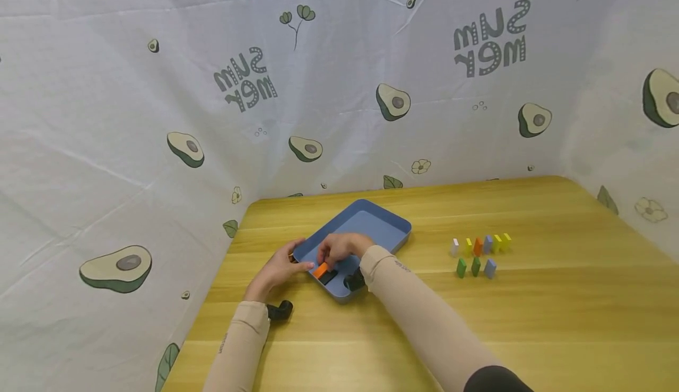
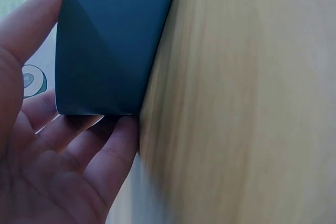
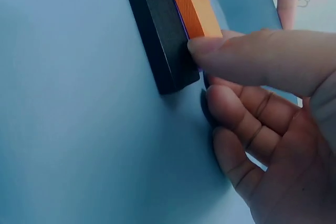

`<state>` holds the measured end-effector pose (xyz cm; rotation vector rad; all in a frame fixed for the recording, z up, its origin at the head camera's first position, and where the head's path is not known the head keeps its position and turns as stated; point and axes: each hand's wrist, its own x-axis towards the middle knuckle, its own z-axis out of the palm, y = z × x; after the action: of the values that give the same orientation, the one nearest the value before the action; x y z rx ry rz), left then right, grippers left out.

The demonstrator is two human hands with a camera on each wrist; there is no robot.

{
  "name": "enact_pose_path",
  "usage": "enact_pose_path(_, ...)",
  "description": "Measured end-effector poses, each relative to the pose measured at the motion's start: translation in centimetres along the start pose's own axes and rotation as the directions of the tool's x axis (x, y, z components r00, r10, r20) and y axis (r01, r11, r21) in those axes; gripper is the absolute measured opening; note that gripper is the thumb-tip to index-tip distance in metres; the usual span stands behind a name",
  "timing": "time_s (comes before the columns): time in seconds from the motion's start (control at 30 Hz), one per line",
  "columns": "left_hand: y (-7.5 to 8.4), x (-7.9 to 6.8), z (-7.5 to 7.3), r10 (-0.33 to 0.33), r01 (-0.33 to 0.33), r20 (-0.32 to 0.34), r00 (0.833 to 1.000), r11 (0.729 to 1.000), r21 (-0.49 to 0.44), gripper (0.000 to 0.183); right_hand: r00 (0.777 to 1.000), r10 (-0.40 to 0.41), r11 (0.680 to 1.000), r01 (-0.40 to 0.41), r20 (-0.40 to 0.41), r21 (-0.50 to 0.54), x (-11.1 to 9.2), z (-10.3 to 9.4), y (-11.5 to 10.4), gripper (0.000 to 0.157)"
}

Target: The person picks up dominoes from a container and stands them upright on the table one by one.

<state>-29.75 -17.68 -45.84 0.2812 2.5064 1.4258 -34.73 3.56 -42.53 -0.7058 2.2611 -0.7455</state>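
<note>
A shallow blue tray [image 1: 373,233] lies at an angle on the wooden table. My left hand [image 1: 278,268] grips its left corner, thumb over the rim and fingers against the outside of the wall [image 2: 113,51]. Inside the tray, my right hand [image 1: 339,248] pinches an orange wooden block [image 3: 194,3] between thumb and fingers. Right beside the orange block lies a black block [image 3: 160,35], and a thin purple edge shows between the two. The fingers partly cover the orange block's near end.
To the right of the tray, small blocks stand upright in two rows: a back row with white, yellow, orange [image 1: 478,246] and blue ones, and a front row with green [image 1: 461,267] and blue [image 1: 490,269] ones. A patterned cloth [image 1: 339,85] hangs behind the wooden table [image 1: 424,321].
</note>
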Motion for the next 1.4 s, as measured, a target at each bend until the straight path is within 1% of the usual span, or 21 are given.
enact_pose_path(0.17, 0.0, 0.2, 0.1, 0.006, -0.006, 0.008, 1.0, 1.0, 0.007, 0.083, 1.0, -0.016, 1.0, 0.015, -0.016, -0.023, 0.0, 0.1, 0.1, 0.018)
enact_pose_path(0.4, 0.1, 0.3, 0.4, 0.017, -0.017, 0.002, 1.0, 1.0, 0.013, 0.082, 0.999, -0.013, 0.999, 0.012, -0.029, -0.035, -0.6, -0.1, 0.3, 0.015)
enact_pose_path(0.6, 0.2, 0.3, 0.5, 0.018, -0.018, 0.0, 1.0, 1.0, 0.007, 0.082, 0.997, -0.054, 0.999, 0.054, -0.053, -0.002, -1.2, -0.5, 0.4, 0.012)
enact_pose_path(0.8, 0.3, 0.2, 0.4, 0.015, -0.015, -0.01, 1.0, 1.0, 0.001, 0.083, 0.986, -0.123, 0.989, 0.131, -0.115, 0.063, -2.0, -1.3, 0.7, 0.012)
enact_pose_path(0.93, 0.3, 0.0, 0.4, 0.023, -0.024, -0.005, 1.0, 1.0, -0.008, 0.083, 0.98, -0.132, 0.986, 0.145, -0.15, 0.079, -2.8, -1.6, 1.1, 0.014)
enact_pose_path(1.07, 0.1, -0.3, 0.3, 0.019, -0.02, -0.017, 1.0, 1.0, -0.019, 0.08, 0.976, -0.127, 0.981, 0.149, -0.175, 0.122, -4.0, -1.8, 1.2, 0.018)
enact_pose_path(1.17, 0.0, -0.4, 0.3, 0.024, -0.024, -0.028, 0.999, 1.0, -0.008, 0.079, 0.97, -0.134, 0.973, 0.167, -0.204, 0.157, -5.4, -1.9, 1.1, 0.021)
enact_pose_path(1.23, 0.0, -0.3, 0.3, 0.022, -0.022, -0.024, 0.999, 1.0, -0.006, 0.079, 0.963, -0.147, 0.967, 0.187, -0.225, 0.172, -6.5, -2.2, 0.9, 0.022)
enact_pose_path(1.4, 0.0, -0.3, 0.4, 0.018, -0.018, -0.014, 1.0, 1.0, -0.001, 0.081, 0.94, -0.214, 0.945, 0.268, -0.266, 0.189, -9.3, -3.0, 1.1, 0.023)
